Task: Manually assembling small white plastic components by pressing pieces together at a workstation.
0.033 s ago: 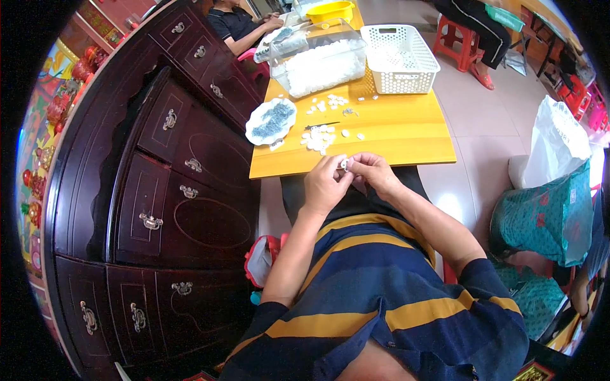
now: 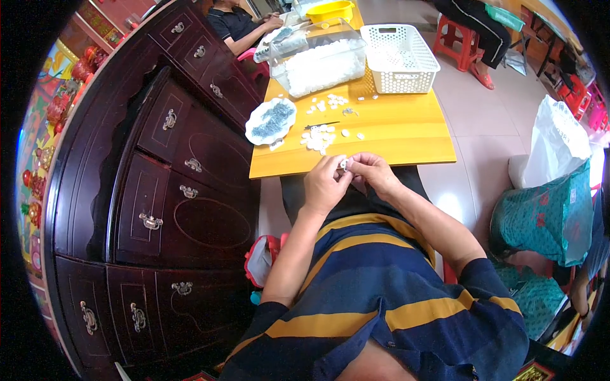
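Observation:
Just off the near edge of the wooden table (image 2: 406, 136), my left hand (image 2: 326, 184) and my right hand (image 2: 375, 173) meet, fingertips pinched together. Between them is a small white plastic piece (image 2: 343, 164), mostly covered by the fingers; its exact kind is too small to tell. Beyond my hands lies a pile of small white round pieces (image 2: 318, 138). A thin dark pointed tool (image 2: 323, 125) rests behind that pile. On the left, a white scalloped dish (image 2: 253, 131) holds many small grey bits.
A clear bin (image 2: 283, 76) heaped with white pieces and a white perforated basket (image 2: 406, 84) stand farther back. A yellow basket (image 2: 330, 11) is at the far end, near a seated person (image 2: 238, 28). Dark drawers (image 2: 190, 216) line the left; teal bags (image 2: 540, 209) stand right.

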`<state>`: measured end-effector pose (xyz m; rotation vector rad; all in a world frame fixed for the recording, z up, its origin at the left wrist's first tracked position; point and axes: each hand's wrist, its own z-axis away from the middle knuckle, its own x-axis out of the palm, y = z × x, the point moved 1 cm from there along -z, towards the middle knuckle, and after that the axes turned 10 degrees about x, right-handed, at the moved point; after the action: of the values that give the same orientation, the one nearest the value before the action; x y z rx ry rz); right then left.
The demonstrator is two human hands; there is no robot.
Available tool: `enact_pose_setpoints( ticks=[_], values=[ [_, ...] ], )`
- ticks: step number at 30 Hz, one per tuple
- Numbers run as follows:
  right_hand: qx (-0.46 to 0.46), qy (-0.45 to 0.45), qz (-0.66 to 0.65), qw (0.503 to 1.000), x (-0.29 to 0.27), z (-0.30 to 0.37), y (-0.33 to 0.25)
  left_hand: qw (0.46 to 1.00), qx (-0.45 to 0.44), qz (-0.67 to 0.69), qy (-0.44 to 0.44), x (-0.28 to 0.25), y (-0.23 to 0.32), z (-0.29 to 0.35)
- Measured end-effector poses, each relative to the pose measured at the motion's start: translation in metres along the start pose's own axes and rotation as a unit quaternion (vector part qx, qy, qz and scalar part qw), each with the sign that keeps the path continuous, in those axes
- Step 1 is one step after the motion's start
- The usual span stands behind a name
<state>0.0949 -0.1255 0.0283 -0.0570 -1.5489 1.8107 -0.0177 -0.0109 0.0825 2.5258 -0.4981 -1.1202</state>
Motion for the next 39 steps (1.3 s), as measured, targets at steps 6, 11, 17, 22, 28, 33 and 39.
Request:
enact_pose_setpoints(
  ticks=[6, 11, 17, 22, 28, 33, 39],
  values=[
    [0.029, -0.005, -0.042, 0.999, -0.004, -0.004, 0.003, 1.0, 0.0, 0.021, -0.018, -0.001, -0.005, 0.003],
    [0.033, -0.012, -0.02, 0.999, -0.01, -0.006, 0.005, 0.999, 0.023, 0.017, -0.034, -0.002, -0.006, 0.001],
    [-0.004, 0.01, 0.029, 1.0, -0.002, 0.001, -0.002, 0.999, 0.015, 0.027, -0.032, -0.002, -0.005, 0.002],
    [-0.041, 0.02, 0.023, 0.999, 0.004, 0.004, -0.002, 0.998, 0.053, 0.005, -0.027, -0.003, -0.009, 0.0],
    [-0.1, 0.03, 0.004, 0.994, 0.01, -0.001, 0.004, 0.997, 0.075, 0.0, -0.012, -0.008, -0.005, -0.003],
    [-0.11, 0.025, -0.002, 0.994, 0.014, 0.006, 0.0, 0.997, 0.081, -0.005, 0.007, -0.009, -0.003, -0.003],
    [-0.11, 0.026, -0.016, 0.993, 0.015, 0.004, 0.004, 0.996, 0.089, -0.012, 0.013, -0.008, -0.002, -0.004]
  ],
)
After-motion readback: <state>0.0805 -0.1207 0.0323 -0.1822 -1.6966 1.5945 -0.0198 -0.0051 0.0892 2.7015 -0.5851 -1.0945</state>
